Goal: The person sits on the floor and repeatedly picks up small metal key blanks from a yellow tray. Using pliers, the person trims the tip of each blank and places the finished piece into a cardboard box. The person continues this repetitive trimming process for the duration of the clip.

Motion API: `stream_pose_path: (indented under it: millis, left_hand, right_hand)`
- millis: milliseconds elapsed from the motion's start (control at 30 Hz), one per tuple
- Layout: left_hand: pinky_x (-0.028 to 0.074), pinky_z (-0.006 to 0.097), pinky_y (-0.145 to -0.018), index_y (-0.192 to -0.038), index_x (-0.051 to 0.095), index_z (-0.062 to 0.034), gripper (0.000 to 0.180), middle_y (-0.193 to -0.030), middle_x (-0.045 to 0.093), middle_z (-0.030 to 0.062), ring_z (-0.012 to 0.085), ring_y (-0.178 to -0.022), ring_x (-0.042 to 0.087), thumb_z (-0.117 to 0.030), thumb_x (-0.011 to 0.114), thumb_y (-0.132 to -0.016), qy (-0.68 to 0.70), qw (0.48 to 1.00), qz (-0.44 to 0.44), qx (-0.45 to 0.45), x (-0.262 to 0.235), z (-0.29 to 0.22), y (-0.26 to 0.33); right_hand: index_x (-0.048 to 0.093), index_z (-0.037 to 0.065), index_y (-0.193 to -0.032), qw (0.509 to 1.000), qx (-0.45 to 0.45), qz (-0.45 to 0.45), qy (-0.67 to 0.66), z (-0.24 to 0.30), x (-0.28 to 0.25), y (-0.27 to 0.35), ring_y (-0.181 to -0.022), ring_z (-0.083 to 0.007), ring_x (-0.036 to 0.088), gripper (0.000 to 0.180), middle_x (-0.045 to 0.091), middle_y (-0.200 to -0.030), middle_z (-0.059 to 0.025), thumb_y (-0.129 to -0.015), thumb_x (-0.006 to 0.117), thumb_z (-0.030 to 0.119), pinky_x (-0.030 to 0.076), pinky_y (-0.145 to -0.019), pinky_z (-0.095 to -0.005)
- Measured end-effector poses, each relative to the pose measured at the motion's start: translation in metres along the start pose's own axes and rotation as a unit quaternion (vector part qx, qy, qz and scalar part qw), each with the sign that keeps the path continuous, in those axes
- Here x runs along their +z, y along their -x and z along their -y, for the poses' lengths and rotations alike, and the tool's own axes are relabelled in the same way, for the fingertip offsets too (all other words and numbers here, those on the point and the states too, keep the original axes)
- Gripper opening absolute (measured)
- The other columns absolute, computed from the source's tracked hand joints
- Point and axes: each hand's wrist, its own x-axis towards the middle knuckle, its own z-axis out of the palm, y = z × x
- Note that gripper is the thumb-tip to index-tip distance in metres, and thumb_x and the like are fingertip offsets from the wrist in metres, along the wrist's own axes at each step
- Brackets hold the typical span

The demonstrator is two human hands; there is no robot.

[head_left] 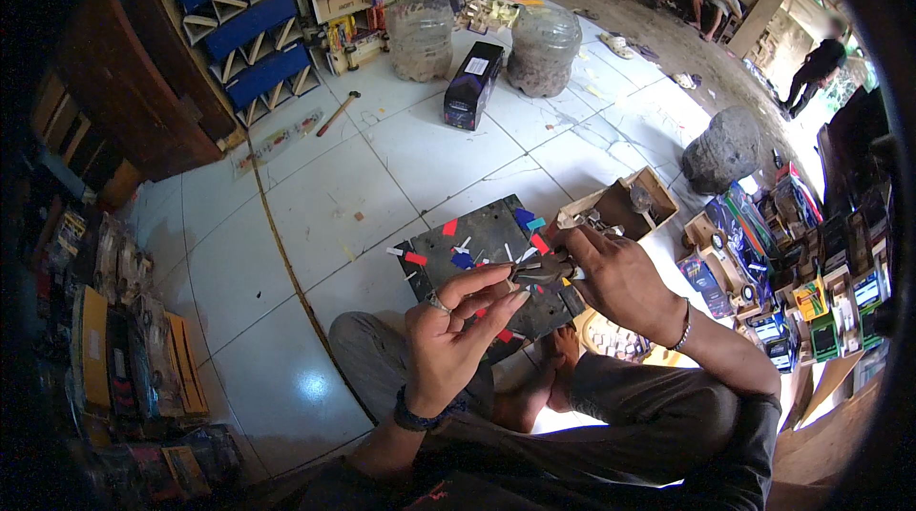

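Note:
I sit on the tiled floor with a dark grey work board (482, 229) in front of my legs. It carries several small red, blue and white scraps. My right hand (615, 277) grips a pair of pliers (542, 271) over the board, jaws pointing left. My left hand (456, 334), with a ring and a wristband, is raised with its fingertips pinched on a very small piece at the pliers' jaws. What that piece is I cannot tell.
An open cardboard box (625, 206) lies right of the board, a grey rock (722, 150) beyond it. Small colourful model pieces (806, 287) crowd the right side. A dark box (472, 83), two clear jars (542, 48) and a hammer (337, 113) lie farther off. People sit in the background.

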Motion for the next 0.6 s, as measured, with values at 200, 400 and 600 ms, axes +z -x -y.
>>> stream_pose_path:
  millis: [200,400,600]
  left_hand:
    - [0.06,0.029,-0.095,-0.127,0.065,0.0042,0.036,-0.125,0.07,0.016,0.0173,-0.11,0.071,0.008,0.073,-0.092,-0.002,1.0,-0.004,-0.011,0.0002,-0.0003,-0.0004]
    - [0.06,0.028,-0.094,-0.127,0.066,0.0041,0.035,-0.125,0.07,0.0158,0.0168,-0.109,0.071,0.008,0.073,-0.093,-0.022,1.0,0.002,-0.014,-0.0017,-0.0022,-0.0018]
    - [0.059,0.028,-0.094,-0.127,0.067,0.0035,0.035,-0.122,0.071,0.0148,0.0159,-0.108,0.071,0.008,0.073,-0.093,-0.013,1.0,0.0,-0.014,-0.0017,-0.0008,-0.0022]
  right_hand:
    - [0.049,0.002,-0.134,1.0,-0.002,0.002,-0.006,-0.0008,0.0,0.0004,-0.081,-0.0429,0.07,0.054,0.066,-0.103,-0.0242,-0.085,0.071,0.011,0.058,-0.07,-0.0487]
    - [0.052,0.002,-0.128,0.998,0.039,0.046,-0.016,0.0006,-0.0004,0.0011,-0.092,-0.0421,0.069,0.051,0.066,-0.109,-0.0227,-0.082,0.074,0.009,0.057,-0.077,-0.0483]
    - [0.047,0.003,-0.137,0.999,0.017,0.038,-0.019,-0.0014,0.0,0.0003,-0.085,-0.0439,0.07,0.057,0.066,-0.11,-0.0255,-0.087,0.072,0.015,0.058,-0.072,-0.0499]
